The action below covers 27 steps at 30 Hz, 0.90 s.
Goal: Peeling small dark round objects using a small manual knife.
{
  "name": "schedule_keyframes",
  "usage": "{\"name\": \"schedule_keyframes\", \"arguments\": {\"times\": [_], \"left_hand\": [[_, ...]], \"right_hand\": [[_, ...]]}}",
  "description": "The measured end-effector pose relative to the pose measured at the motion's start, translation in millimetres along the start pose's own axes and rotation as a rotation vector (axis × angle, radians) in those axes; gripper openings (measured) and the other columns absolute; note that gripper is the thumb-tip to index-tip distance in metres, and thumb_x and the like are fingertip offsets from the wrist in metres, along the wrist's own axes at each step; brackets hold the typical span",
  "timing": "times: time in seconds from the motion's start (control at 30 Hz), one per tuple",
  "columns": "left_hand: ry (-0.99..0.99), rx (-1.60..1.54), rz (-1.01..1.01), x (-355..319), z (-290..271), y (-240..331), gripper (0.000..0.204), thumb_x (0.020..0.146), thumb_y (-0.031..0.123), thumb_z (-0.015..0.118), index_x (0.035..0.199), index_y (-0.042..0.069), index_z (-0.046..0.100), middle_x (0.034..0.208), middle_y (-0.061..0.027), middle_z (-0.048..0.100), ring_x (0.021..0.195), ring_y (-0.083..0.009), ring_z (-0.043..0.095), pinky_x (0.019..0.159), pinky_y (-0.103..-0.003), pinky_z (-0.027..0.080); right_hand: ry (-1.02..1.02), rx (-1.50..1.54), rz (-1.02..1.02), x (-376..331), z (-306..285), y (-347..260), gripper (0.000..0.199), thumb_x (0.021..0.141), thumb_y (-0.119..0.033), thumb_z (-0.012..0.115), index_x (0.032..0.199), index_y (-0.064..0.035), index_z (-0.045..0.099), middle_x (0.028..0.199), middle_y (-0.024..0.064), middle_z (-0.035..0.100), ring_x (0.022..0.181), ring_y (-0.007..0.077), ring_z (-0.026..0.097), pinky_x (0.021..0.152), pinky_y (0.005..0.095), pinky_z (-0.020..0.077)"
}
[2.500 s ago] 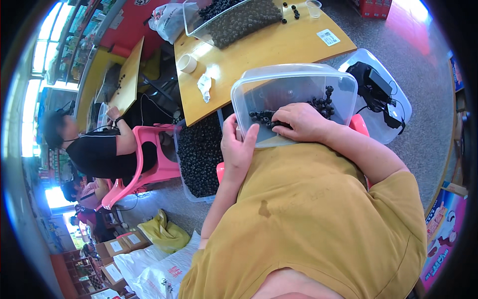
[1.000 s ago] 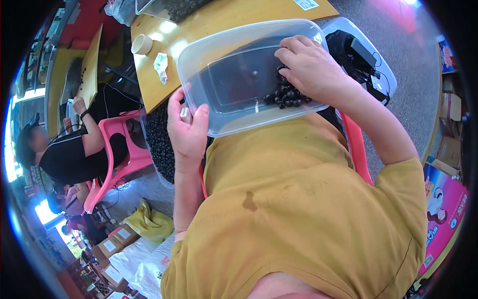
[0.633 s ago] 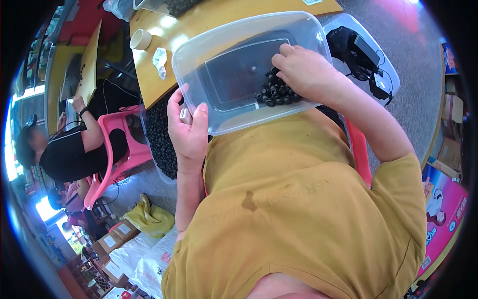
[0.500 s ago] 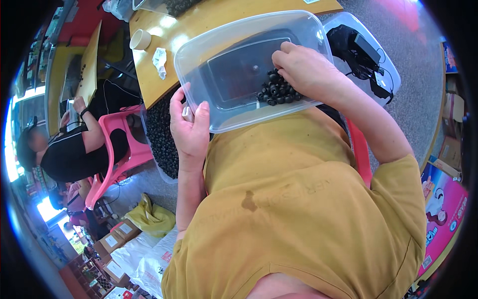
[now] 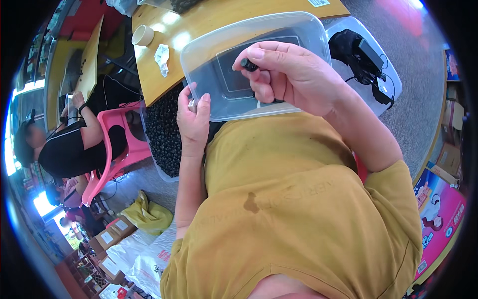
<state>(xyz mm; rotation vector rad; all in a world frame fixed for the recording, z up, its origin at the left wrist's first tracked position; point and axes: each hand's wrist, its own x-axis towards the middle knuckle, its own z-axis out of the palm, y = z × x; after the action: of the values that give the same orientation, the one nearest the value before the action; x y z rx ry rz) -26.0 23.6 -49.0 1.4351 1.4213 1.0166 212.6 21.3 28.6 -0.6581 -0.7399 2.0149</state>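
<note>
In front of my waist is a clear plastic tub [image 5: 318, 25], tilted against the wooden table's edge. My left hand [image 5: 193, 119] is at its left rim, fingers curled round a small pale object [image 5: 192, 105] whose kind I cannot make out. Above the tub, my right hand [image 5: 298, 74] pinches a small black round part [image 5: 249, 65], with a hole in its end, between thumb and forefinger. The other fingers of that hand are curled below. The pile of similar black parts inside the tub is almost wholly hidden behind my right hand.
A larger bin of black parts [image 5: 162, 134] stands to my left, beside a pink chair [image 5: 124, 144] where another person sits. The wooden table [image 5: 209, 22] bears a white cup [image 5: 143, 35] and crumpled tissue [image 5: 162, 60]. At right, a pale tray [image 5: 393, 82] carries black cables and an adapter.
My right hand has risen out of the tub toward the left, turning over, with one black part pinched in it. My left hand keeps its place at the rim.
</note>
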Motion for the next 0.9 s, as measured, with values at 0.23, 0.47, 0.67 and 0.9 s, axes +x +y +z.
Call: {"name": "schedule_keyframes", "arguments": {"times": [0.23,0.47,0.67,0.9], "left_hand": [[0.125,-0.169,0.082,-1.9,-16.0,0.1,0.041,0.092,0.031,0.044,0.118,0.0,0.038,0.067,-0.0008,0.049,0.049,-0.0018,0.038,0.044,-0.014,0.029],[0.22,-0.173,0.329,-11.1,-10.8,59.7,0.052,0.092,0.038,0.036,0.122,-0.003,0.027,0.081,-0.012,0.057,0.04,-0.0034,0.036,0.037,-0.013,0.026],[-0.035,-0.33,0.335,-26.9,7.3,95.4,0.039,0.092,0.023,0.039,0.122,-0.001,0.031,0.096,-0.0216,0.058,0.044,-0.0063,0.046,0.04,-0.016,0.037],[-0.183,-0.318,0.362,-33.2,20.7,101.0,0.027,0.094,0.021,0.037,0.111,0.0,0.041,0.095,-0.0184,0.057,0.05,-0.0082,0.049,0.048,-0.018,0.039]], "right_hand": [[-0.182,0.166,-0.005,-15.6,21.0,0.7,0.03,0.093,-0.024,0.04,0.1,0.0024,0.051,0.073,0.0052,0.054,0.053,0.0105,0.051,0.054,0.0218,0.0432],[-0.149,0.24,-0.097,-15.4,22.5,5.4,0.031,0.094,-0.02,0.038,0.112,0.003,0.046,0.082,0.0091,0.057,0.06,0.0126,0.058,0.057,0.024,0.0476],[-0.088,0.311,-0.069,-15.9,23.9,10.1,0.029,0.094,-0.021,0.036,0.108,0.0013,0.048,0.086,0.0097,0.057,0.059,0.0137,0.059,0.056,0.026,0.0493],[-0.096,0.272,-0.059,-18.0,21.1,10.7,0.03,0.095,-0.026,0.035,0.104,-0.0014,0.048,0.078,0.0095,0.058,0.051,0.0142,0.057,0.051,0.0257,0.0482]]}}
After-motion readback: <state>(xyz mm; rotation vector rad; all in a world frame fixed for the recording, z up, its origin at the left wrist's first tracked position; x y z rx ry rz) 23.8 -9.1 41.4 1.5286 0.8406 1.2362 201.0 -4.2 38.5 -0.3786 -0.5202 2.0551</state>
